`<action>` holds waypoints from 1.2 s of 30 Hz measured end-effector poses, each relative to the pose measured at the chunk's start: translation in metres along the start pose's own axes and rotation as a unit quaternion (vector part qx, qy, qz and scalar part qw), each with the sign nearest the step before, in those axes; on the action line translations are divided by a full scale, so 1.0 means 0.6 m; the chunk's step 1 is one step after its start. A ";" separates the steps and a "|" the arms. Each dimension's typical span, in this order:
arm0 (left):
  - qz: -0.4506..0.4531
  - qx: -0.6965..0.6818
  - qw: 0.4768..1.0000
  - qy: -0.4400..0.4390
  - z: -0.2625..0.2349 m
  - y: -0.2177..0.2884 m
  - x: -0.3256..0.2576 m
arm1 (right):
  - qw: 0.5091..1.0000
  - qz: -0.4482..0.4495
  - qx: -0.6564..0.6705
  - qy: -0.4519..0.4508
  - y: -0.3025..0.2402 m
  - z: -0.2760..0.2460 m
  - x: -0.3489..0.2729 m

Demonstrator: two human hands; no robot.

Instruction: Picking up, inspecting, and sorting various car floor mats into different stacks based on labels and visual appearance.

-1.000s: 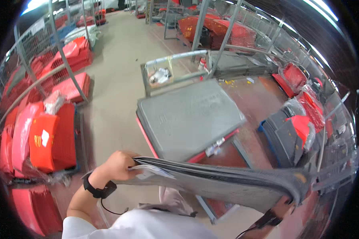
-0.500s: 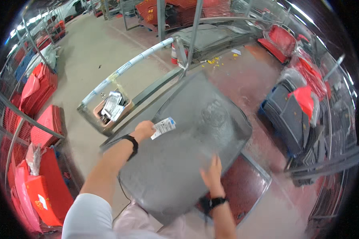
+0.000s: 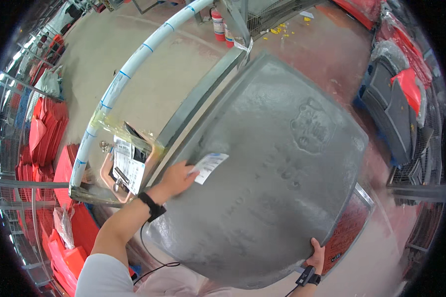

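Observation:
A large grey mat (image 3: 252,198) with an animal-like embossed figure and raised letters lies in front of me, tilted across the picture. In my left hand (image 3: 176,179) a small white printed label (image 3: 209,166) is pinched over the mat's left part. My right hand (image 3: 315,257) grips the mat's near right edge, thumb on top and fingers hidden beneath. Black bands circle both wrists.
Left of the mat, a pinkish basket (image 3: 106,173) holds papers (image 3: 129,168) and metal clips. A white blue-striped tube (image 3: 129,67) curves around it. Fire extinguishers (image 3: 218,25) stand beyond. Red stacks (image 3: 48,128) line the left; grey mats (image 3: 389,106) the right.
My right hand has moved right and nearer, from over the mat to its edge, and closed on it. The view has shifted closer. The label stays in my left hand.

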State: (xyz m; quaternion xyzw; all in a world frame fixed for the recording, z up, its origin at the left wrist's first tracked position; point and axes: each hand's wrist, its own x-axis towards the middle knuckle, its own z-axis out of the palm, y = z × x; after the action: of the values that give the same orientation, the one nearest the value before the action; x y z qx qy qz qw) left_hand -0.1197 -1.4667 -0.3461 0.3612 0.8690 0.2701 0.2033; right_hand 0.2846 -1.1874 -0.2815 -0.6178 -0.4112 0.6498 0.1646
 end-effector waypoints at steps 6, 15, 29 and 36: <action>0.091 0.052 0.994 0.013 -0.076 0.086 0.005 | 0.975 -0.107 -0.139 0.138 -0.064 0.072 -0.083; 0.003 0.043 0.995 0.089 -0.032 -0.033 0.094 | 0.989 0.071 -0.108 -0.066 0.053 0.053 0.002; -0.210 -0.322 0.921 -0.066 0.046 0.171 -0.121 | 0.954 -0.139 -0.262 0.043 0.182 0.102 -0.141; -0.245 -0.388 0.884 -0.093 0.128 0.314 -0.167 | 0.894 -0.142 -0.426 -0.001 0.123 0.133 -0.158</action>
State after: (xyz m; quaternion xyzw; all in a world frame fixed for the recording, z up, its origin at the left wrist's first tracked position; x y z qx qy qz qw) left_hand 0.0861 -1.4039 -0.2735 0.0522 0.7328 0.4920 0.4671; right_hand 0.2486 -1.3275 -0.2808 -0.5631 -0.7318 0.3830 -0.0243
